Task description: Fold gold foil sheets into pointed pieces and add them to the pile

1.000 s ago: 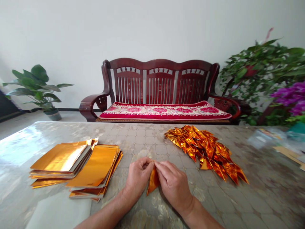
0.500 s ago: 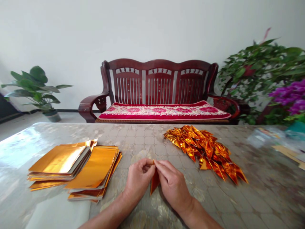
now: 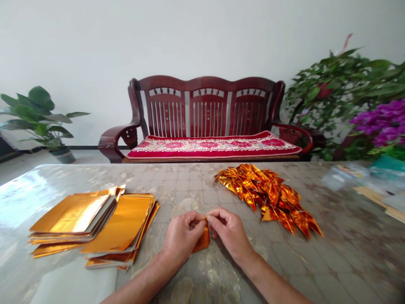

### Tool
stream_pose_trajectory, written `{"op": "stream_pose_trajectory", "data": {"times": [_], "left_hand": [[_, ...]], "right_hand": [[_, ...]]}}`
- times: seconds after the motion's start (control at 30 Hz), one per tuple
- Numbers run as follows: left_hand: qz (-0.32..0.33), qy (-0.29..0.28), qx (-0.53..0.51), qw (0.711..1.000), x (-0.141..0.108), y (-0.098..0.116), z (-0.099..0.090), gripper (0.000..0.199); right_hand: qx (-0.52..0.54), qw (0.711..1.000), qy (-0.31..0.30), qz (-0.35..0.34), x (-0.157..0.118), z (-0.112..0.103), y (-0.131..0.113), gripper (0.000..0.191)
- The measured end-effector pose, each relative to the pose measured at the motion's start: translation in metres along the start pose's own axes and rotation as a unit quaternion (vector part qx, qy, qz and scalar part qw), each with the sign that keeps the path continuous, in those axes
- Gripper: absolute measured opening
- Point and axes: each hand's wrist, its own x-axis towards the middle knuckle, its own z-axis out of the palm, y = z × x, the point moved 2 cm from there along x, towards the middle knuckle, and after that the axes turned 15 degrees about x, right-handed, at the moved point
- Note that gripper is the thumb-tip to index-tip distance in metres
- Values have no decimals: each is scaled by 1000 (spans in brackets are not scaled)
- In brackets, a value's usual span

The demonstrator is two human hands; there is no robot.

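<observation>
Along the near edge of the tabletop [image 3: 190, 181], at its middle: two bare hands, fingers curled and closed, not released. Left hand [image 3: 182, 236]: thumb and fingertips pinched on the upper edge of a folded piece of gold foil [image 3: 202, 241]. Right hand [image 3: 229, 233]: fingertips pinched on the same upper edge from the other side, the two hands almost touching. The foil piece sat between the hands, mostly below the fingertips and partly behind the left hand; whether it touched the tabletop could not be told.

Toward the left edge: two overlapping stacks of gold foil sheets [image 3: 95, 223], with a pale sheet [image 3: 74, 285] at the near left corner. Just beyond the right hand: a heap of folded gold foil pieces [image 3: 265, 194]. At the far right corner: a clear plastic bag [image 3: 344, 177] and cardboard strips [image 3: 376, 202].

Beyond the far edge: a dark red wooden bench [image 3: 205, 101] with a red floral cushion [image 3: 211, 147], flanked by potted plants.
</observation>
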Motion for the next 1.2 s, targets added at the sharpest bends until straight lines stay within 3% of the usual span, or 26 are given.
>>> {"op": "stream_pose_trajectory", "data": {"times": [0.3,0.5,0.6,0.83,1.07,1.2], "left_hand": [[0,-17,31,999,-2,-5,6,21],[-9,-18,8,1000,2,-4,3,23],[-13,-20,-4,1000,3,-5,3,23],[-15,-13,-23,1000,2,-5,5,24],[-38,-3,-56,998,7,-8,4,24],[-33,-6,-82,996,10,-7,1,30]], "right_hand": [[-46,998,-35,-40,-2,0,-4,18],[46,997,-48,38,-2,2,0,32],[60,996,-48,42,-2,1,0,39],[37,999,-21,22,-2,4,-1,31],[61,996,-54,39,1,2,-4,29],[63,996,-33,45,5,0,1,25]]}}
